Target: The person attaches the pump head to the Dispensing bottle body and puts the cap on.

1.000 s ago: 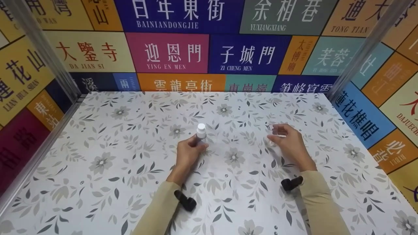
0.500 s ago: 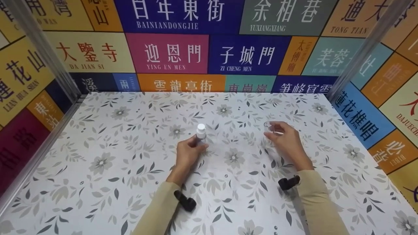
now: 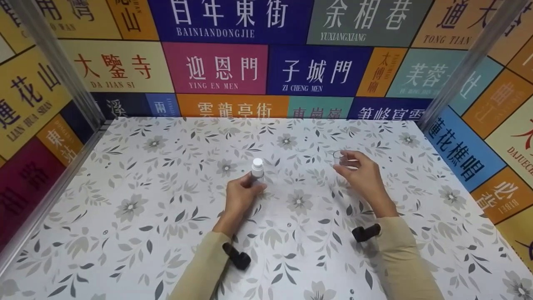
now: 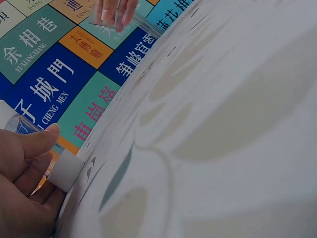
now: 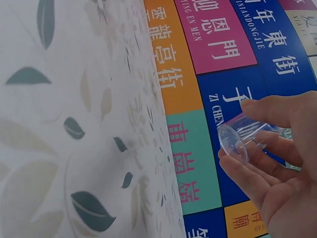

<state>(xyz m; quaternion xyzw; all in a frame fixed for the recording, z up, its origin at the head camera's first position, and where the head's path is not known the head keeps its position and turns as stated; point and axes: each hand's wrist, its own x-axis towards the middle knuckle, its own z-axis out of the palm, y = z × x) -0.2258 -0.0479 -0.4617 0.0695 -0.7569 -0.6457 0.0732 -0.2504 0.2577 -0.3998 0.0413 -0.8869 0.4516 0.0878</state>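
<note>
My left hand (image 3: 242, 196) grips a small bottle (image 3: 257, 167) between thumb and fingers, standing upright at the middle of the table. In the left wrist view its see-through body (image 4: 27, 125) shows above a white base (image 4: 67, 170) close to the table. To the right, my right hand (image 3: 363, 177) pinches a small clear cup (image 3: 337, 158) above the tabletop. The right wrist view shows the cup's flared rim (image 5: 232, 144) turned toward the table, thumb and fingers around its side. Bottle and cup are apart.
A white cloth with grey flowers and leaves covers the table (image 3: 166, 233). Colourful panels with large characters (image 3: 214, 68) rise behind it and at both sides. Metal posts (image 3: 470, 62) stand at the back corners. Each sleeve carries a black wrist mount (image 3: 366, 233).
My right hand has shifted left and slightly farther from me with the clear cup, whose rim shows more plainly. The left hand and the bottle have stayed in place.
</note>
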